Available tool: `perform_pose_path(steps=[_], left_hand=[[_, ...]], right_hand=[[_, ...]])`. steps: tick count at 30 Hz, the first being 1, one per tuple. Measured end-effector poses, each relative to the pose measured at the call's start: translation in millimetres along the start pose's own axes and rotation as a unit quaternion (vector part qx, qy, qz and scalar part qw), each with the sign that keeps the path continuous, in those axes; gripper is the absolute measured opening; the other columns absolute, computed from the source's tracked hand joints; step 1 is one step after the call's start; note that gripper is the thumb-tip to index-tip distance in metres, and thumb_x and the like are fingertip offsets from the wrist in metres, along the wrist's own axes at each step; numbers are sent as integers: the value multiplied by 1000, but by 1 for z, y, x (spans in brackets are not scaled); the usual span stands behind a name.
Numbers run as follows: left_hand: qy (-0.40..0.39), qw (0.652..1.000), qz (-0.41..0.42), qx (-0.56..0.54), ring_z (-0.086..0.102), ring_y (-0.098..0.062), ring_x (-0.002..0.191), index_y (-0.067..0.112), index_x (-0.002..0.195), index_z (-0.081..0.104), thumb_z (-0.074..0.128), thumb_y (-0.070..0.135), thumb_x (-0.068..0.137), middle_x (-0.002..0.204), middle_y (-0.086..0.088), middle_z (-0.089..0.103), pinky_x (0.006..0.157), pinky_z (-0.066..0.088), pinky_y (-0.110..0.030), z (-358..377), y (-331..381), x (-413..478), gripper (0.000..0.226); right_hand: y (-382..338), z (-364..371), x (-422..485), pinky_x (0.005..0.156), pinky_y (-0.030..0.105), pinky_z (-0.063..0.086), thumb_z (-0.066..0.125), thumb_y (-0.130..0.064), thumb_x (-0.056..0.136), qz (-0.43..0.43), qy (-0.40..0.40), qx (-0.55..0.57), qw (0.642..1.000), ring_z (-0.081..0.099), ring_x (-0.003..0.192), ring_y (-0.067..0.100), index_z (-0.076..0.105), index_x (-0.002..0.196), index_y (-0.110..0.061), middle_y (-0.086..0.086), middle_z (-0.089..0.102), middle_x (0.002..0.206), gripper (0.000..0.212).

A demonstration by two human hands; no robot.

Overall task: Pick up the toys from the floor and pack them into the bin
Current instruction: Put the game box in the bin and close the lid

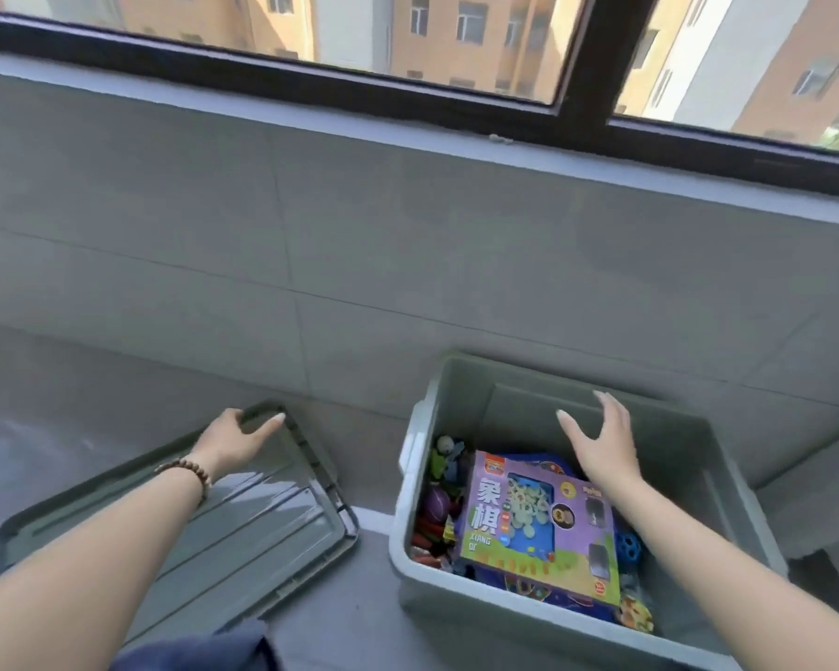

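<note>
Gripping lid [262, 525] at far corner: left hand [233, 440], fingers [274, 421] curled over rim. Right hand [601, 443] spread open above bin [456, 617], holding nothing. Toys [538, 525] in bin, lower right of frame. Packing looks done. Next: lift lid, swing right, seat on bin rim. Wall [311, 259] close behind; free room upward and toward me.
</note>
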State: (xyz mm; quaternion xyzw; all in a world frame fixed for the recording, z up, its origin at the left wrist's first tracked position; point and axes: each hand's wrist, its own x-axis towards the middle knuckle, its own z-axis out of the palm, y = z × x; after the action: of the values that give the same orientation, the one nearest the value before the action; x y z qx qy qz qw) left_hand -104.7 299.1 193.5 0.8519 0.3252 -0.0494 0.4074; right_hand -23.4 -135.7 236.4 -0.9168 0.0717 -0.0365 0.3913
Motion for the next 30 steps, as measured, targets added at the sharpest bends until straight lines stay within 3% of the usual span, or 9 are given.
perform_pose_path(steps=[2,5,9,11,18,22,24,27,30], left_hand=[[33,998,-50,-18,46,-34,126,-1,137,39,58,62,79,137,-17,49,104,36,-38,-35,-45,0,87],[83,990,-102,-41,48,-34,125,1,134,44,58,82,59,136,-18,51,106,38,-42,-70,-123,1,112],[119,971,-202,-37,40,-36,131,-1,142,31,65,60,75,145,-19,39,107,35,-41,-91,-207,-4,98],[121,965,-232,-30,43,-37,128,1,140,34,66,66,70,142,-18,43,106,37,-43,-93,-244,-5,100],[98,945,-307,-57,31,-32,137,7,147,20,63,79,57,151,-13,30,114,26,-42,-74,-342,10,123],[84,931,-344,-86,23,-29,142,4,149,7,64,75,61,156,-12,18,117,21,-39,-57,-372,21,127],[91,924,-358,-99,22,-29,143,4,149,1,67,68,65,157,-13,14,117,20,-37,-50,-378,27,124],[109,911,-375,-136,23,-33,141,8,149,-5,69,64,67,156,-16,12,116,23,-41,-45,-380,36,124],[141,887,-397,-186,21,-34,141,10,150,-1,68,66,67,156,-16,11,115,24,-45,-46,-380,44,122]], right_hand=[[-54,50,-1,114,33,20,59,-43,87,-51,-73,33,995,21,142,15,29,145,-18,0,20,154,69],[-116,133,-11,112,26,19,62,-43,86,-88,-170,67,979,21,141,12,30,145,-19,-2,20,153,71],[-152,241,-31,113,31,21,64,-45,83,-74,-274,69,956,21,141,14,28,145,-21,-3,19,153,76],[-151,287,-39,114,34,20,66,-45,82,-52,-306,57,949,20,142,17,25,146,-20,-1,18,154,80],[-99,381,-39,114,44,19,72,-49,74,75,-329,-18,941,17,143,29,13,149,-13,9,15,156,102],[-75,407,-37,112,42,24,67,-74,43,122,-321,-16,939,27,139,33,18,147,-2,16,25,152,135],[-67,416,-39,111,41,25,67,-76,46,134,-337,-8,932,29,138,32,21,146,-1,16,28,151,133],[-57,433,-40,113,41,25,79,-54,61,155,-363,8,919,31,138,30,20,147,-4,13,30,151,115],[-54,444,-43,114,42,21,70,-46,77,177,-371,25,911,22,142,28,10,149,-12,7,20,155,100]])
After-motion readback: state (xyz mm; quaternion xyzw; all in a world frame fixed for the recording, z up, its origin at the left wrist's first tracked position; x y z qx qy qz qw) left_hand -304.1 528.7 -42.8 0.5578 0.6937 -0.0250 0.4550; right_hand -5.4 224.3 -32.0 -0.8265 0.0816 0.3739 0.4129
